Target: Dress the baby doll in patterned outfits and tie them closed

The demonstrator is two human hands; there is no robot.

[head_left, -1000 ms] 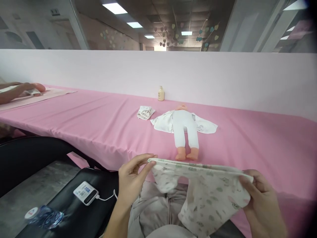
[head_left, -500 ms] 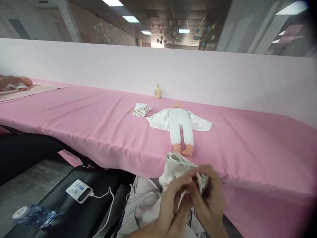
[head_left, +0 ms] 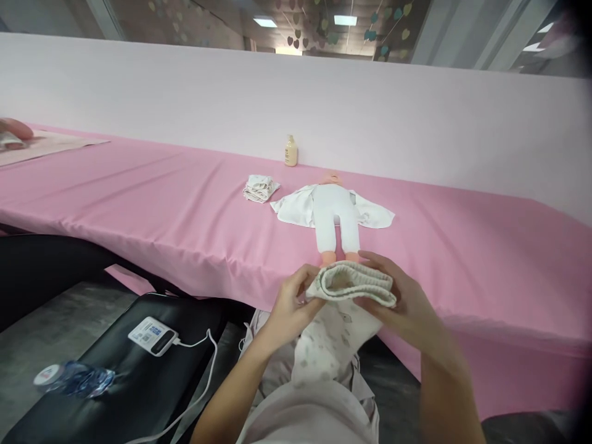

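The patterned garment (head_left: 340, 320) between our hands is what has changed most. A second ago we see it pulled wide, its upper edge stretched straight; half a second ago our hands meet at one corner. Now the upper edge curves round into a thick, open loop, with the rest hanging below it over our lap. For the work in hand, we take this to mean that the cloth is being gathered about its opening rather than spread flat.

Our left hand (head_left: 295, 299) has its fingers and thumb closed on one end of the loop; our right hand (head_left: 407, 302) grips the other end likewise, its fingers partly behind the cloth. The garment is in front of the tabletop (head_left: 185, 203), near the feet of the doll (head_left: 335, 209), which lies as it did.

As for writing, we can read no brand. The pump bottle (head_left: 291, 153) by the wall carries dark print too small to make out. On the chair (head_left: 115, 394), the white device (head_left: 152, 336) shows blue print and what seems a square code, illegible to us. The cap of the water bottle (head_left: 76, 378) bears a faint mark.
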